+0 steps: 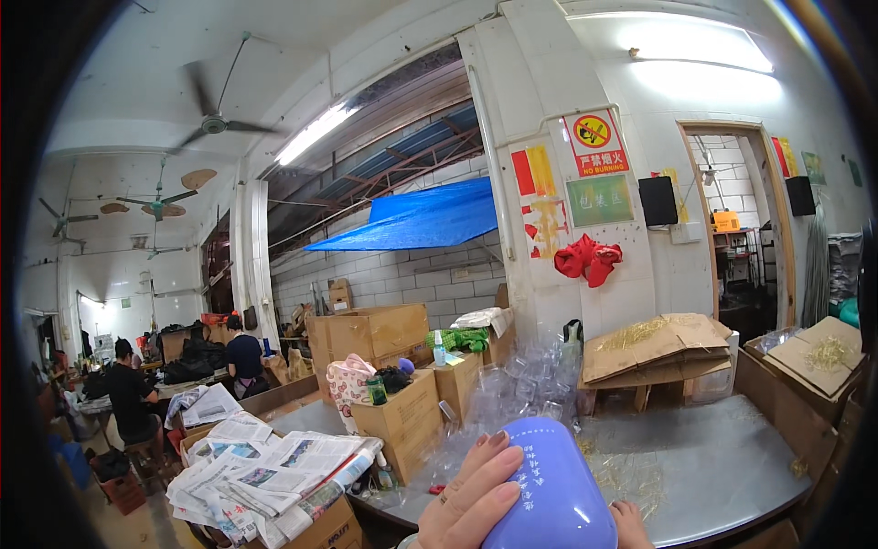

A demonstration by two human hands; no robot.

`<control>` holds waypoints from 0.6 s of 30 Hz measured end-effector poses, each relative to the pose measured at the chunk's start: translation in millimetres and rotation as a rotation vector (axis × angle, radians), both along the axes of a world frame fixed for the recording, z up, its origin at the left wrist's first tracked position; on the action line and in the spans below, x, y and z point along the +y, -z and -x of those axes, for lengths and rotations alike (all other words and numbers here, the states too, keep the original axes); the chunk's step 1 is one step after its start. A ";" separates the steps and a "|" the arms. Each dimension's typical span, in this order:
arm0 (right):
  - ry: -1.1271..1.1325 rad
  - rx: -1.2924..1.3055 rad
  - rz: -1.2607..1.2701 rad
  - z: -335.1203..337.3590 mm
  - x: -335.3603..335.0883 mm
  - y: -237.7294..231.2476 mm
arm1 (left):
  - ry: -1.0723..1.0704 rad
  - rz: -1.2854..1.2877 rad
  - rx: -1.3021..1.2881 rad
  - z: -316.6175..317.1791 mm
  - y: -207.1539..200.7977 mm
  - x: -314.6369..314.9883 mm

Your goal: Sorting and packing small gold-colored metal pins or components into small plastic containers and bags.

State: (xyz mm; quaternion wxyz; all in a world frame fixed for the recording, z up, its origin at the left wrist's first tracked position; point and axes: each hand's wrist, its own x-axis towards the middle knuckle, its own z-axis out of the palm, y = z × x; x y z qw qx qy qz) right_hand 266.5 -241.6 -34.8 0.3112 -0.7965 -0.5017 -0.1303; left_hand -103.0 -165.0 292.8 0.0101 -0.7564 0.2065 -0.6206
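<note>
Close in front of me, at the bottom of the head view, is a glossy purple-blue plastic piece (558,489) with rounded corners and white print. It looks like a case or a broad brush back, but its exact kind does not show. My left hand (471,499) grips it from the left, fingers laid over its upper left edge. At its lower right edge my right hand (629,526) shows only in part, close against the piece. Most of those fingers are hidden, so their hold cannot be made out. Beneath lies a grey metal-topped table (704,457).
Clear plastic packaging (526,384) is heaped on the table beside a carton (402,416). Newspapers (265,467) are piled at the left. Flattened cardboard (654,348) rises at the back, and straw-like strands (631,480) lie on the tabletop. Two people (133,398) sit working far left.
</note>
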 end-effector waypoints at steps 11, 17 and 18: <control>0.001 0.039 -0.006 4.6 -0.9 -5.2 | 0.030 -0.062 -0.047 -3.0 -7.9 5.6; -0.010 -0.012 -0.027 3.5 0.0 -1.9 | 0.011 -0.035 0.006 1.6 -7.8 2.4; -0.008 -0.009 -0.035 3.0 -0.6 -0.3 | 0.015 -0.033 0.012 1.0 -8.6 2.3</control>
